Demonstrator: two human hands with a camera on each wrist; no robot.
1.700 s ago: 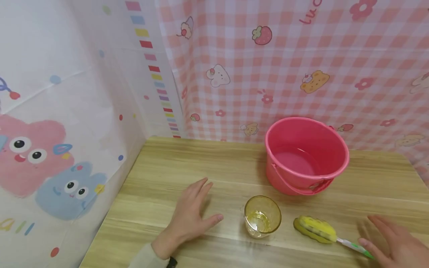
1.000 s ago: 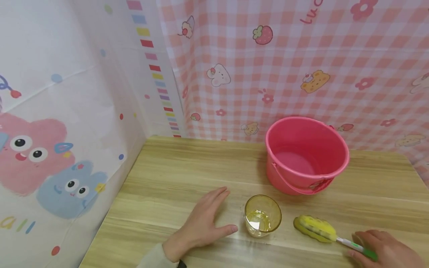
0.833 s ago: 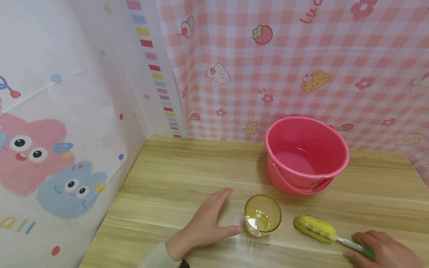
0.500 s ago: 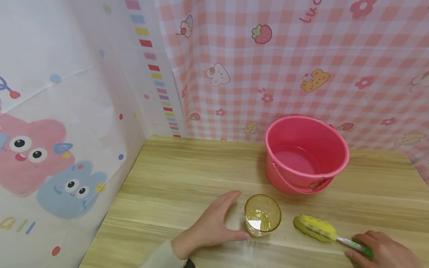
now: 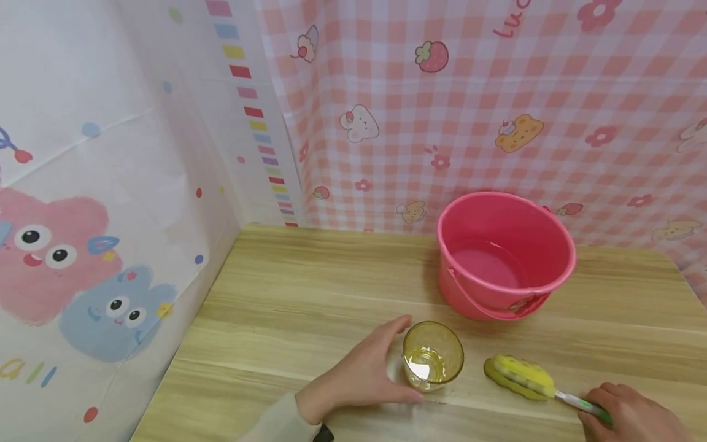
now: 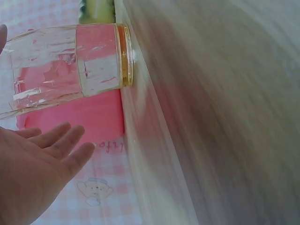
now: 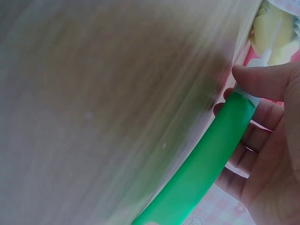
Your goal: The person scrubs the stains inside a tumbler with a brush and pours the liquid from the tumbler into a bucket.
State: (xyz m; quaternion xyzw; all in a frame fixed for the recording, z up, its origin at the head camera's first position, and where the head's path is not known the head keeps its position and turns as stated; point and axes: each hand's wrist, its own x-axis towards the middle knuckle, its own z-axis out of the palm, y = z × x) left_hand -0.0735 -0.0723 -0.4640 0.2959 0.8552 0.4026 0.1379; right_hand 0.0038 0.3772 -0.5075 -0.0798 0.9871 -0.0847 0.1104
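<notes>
An amber-tinted glass cup [image 5: 434, 362] stands upright on the wooden table. My left hand [image 5: 361, 374] curves around its left side, thumb in front and fingers behind. In the left wrist view the fingers of that left hand [image 6: 42, 164] are spread, with a gap between them and the glass cup [image 6: 56, 65]. To the right of the cup lies a sponge brush [image 5: 525, 376] with a yellow head and a white-and-green handle. My right hand [image 5: 635, 412] holds the handle; in the right wrist view its thumb and fingers pinch the green handle [image 7: 201, 159] near the white neck.
Behind the cup and brush stands a pink bucket [image 5: 491, 301], its handle hanging at the front. A pink checked cloth [image 5: 386, 92] hangs behind the wooden table [image 5: 265, 288], and a white printed cloth [image 5: 138, 184] hangs on the left.
My left hand has moved right to the glass cup. My right hand has come down onto the brush handle and taken hold of it. Cup, brush head and bucket have stayed in place.
</notes>
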